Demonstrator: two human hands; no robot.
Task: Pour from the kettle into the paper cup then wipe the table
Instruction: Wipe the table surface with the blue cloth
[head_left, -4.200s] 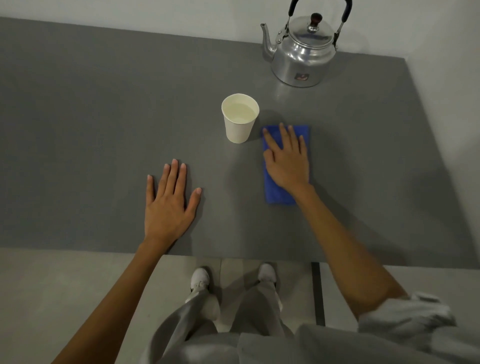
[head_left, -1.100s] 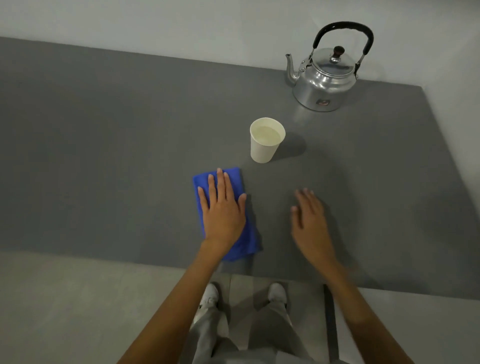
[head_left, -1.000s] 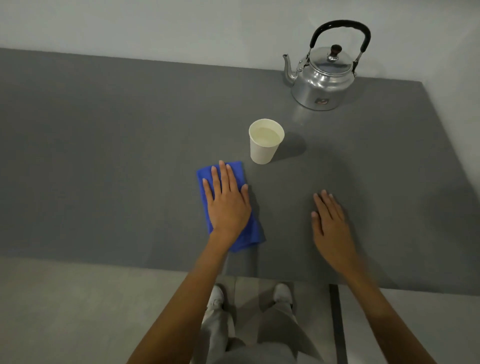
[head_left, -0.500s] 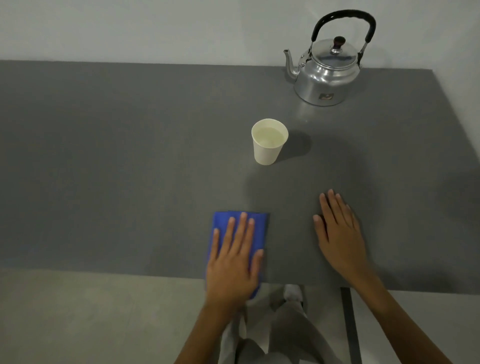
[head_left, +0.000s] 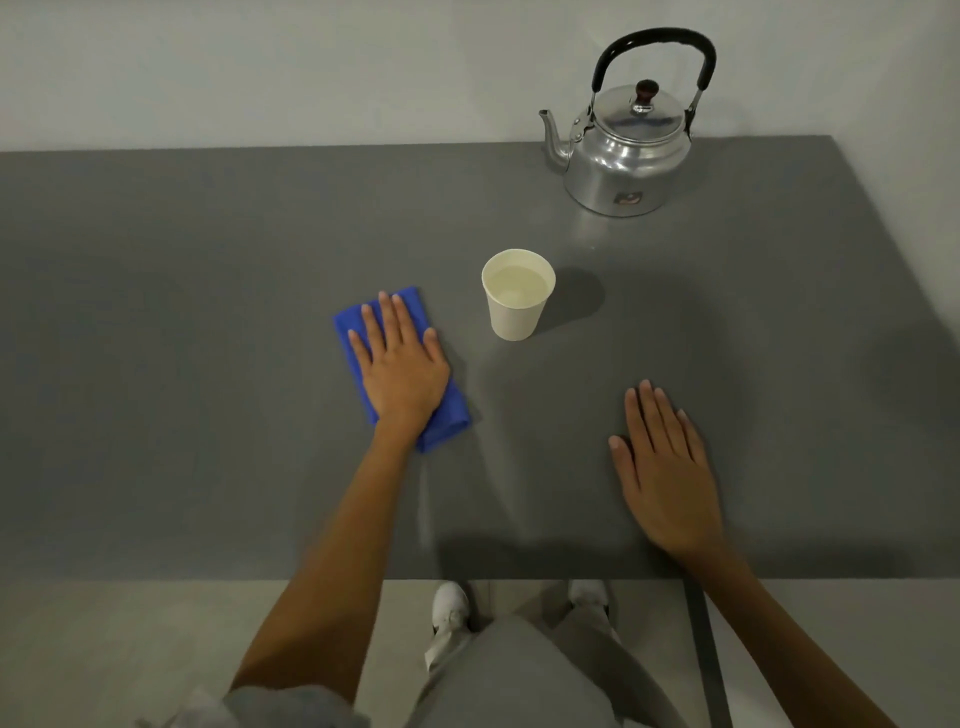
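Note:
A white paper cup (head_left: 517, 312) with clear liquid in it stands upright near the middle of the grey table (head_left: 182, 312). The metal kettle (head_left: 623, 161), with its black handle raised, sits at the back right by the wall, spout to the left. A folded blue cloth (head_left: 352, 332) lies left of the cup. My left hand (head_left: 400, 371) presses flat on it, fingers spread, covering most of it. My right hand (head_left: 667, 467) rests flat on the table at the front right and holds nothing.
The table's front edge runs just under my forearms, with light floor, my legs and white shoes below it. A pale wall stands right behind the kettle. The table's right edge slants away at the far right.
Half a second ago the cloth was at the table's front edge; my left hand has pushed it away to beside the cup. Earlier my right hand had the cloth. The right hand stays put.

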